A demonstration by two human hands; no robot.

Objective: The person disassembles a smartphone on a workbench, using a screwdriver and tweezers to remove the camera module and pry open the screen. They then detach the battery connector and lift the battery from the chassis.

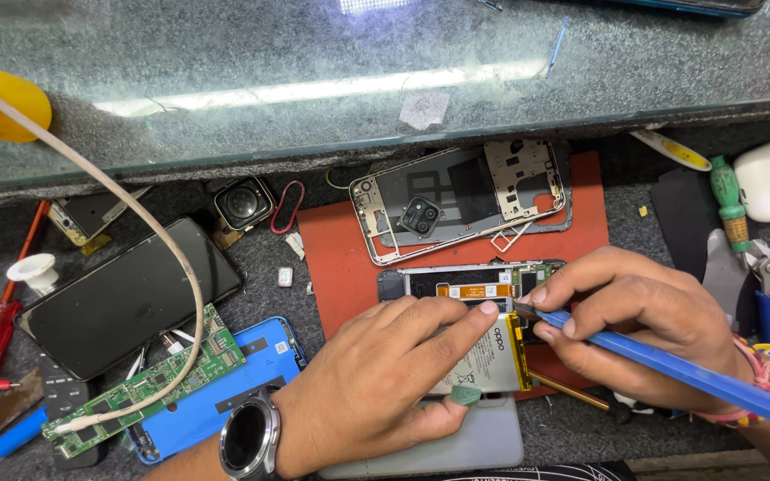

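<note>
The left hand [385, 383] hides much of the opened phone [470, 294] beneath it; the blue tool [670, 370] in the right hand [643, 325] runs off-frame — its far end unseen.

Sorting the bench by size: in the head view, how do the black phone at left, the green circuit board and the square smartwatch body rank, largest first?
1. Black phone
2. Green circuit board, long but much narrower
3. Square smartwatch body, clearly smallest, though it lies farther from the camera.

Grey felt bench [314, 294]: red mat [336, 258], black phone [126, 298], blue cover [225, 392], green PCB [149, 383].
</note>
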